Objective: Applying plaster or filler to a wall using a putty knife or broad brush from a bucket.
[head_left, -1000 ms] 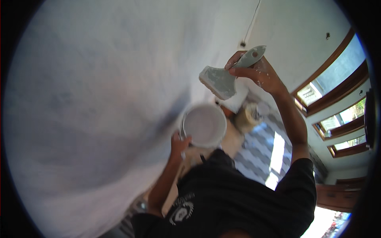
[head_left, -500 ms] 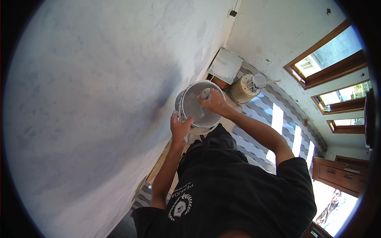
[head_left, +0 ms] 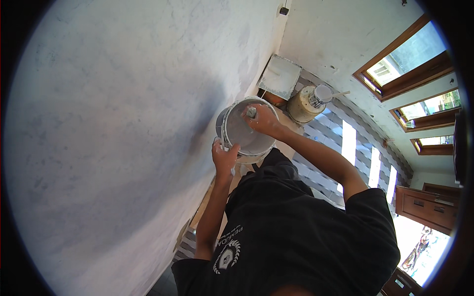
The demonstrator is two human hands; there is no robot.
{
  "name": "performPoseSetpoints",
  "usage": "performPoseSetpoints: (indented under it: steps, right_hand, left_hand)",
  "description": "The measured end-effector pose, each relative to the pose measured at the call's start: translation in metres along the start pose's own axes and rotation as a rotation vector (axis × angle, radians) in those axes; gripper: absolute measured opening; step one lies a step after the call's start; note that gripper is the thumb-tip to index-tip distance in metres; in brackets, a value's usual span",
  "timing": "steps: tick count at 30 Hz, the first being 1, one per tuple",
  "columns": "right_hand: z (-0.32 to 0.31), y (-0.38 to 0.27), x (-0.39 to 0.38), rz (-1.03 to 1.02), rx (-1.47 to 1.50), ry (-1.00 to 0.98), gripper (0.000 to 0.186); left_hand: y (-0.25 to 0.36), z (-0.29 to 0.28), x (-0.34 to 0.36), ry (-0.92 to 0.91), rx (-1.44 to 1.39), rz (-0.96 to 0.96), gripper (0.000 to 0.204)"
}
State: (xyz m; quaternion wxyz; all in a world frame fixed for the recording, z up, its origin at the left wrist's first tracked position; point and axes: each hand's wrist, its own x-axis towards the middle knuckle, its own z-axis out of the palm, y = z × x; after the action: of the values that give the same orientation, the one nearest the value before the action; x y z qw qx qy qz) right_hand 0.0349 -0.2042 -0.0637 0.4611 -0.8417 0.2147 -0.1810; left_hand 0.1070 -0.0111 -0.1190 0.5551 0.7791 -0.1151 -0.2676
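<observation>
A round grey bucket (head_left: 244, 130), open and smeared with pale plaster inside, tilts toward the wall; a small tool handle (head_left: 252, 112) dips in at its far rim.

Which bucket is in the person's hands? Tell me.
The grey-white bucket, gripped by the left hand, right hand inside; the yellowish bucket stands apart on the floor.

Probably home under renovation: plastered wall (head_left: 123, 148), wooden windows (head_left: 410, 59), tiled floor (head_left: 326, 133)

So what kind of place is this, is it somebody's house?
Probably a room in a house being plastered or painted. There is a pale, patchy wall, wooden-framed windows, and the person's left hand holds a white bucket of grey paste.
</observation>
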Motion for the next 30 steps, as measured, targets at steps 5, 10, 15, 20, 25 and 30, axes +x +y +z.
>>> performPoseSetpoints:
  steps: [5,10,15,20,25,30]
  right_hand:
    - [0.007,0.008,-0.001,-0.044,-0.096,0.050,0.019]
    - [0.010,0.006,-0.002,-0.059,-0.222,0.056,0.023]
    - [0.010,0.006,-0.007,0.016,-0.332,0.112,0.033]
    - [0.019,0.014,-0.020,0.127,-0.315,0.087,0.037]
    - [0.020,0.042,-0.040,0.245,-0.309,0.200,0.028]
    - [0.018,0.057,-0.048,0.116,-0.239,0.196,0.024]
  left_hand:
    - [0.031,-0.002,-0.009,-0.019,-0.017,0.051,0.049]
    - [0.037,-0.003,-0.008,-0.054,-0.021,0.002,0.054]
    - [-0.012,0.006,0.009,0.008,-0.017,0.010,0.067]
    - [-0.037,0.017,0.015,-0.024,0.035,-0.022,0.074]
    - [-0.017,0.032,0.007,-0.123,-0.069,-0.012,0.049]
    - [-0.086,0.042,0.032,-0.015,0.096,0.114,0.027]
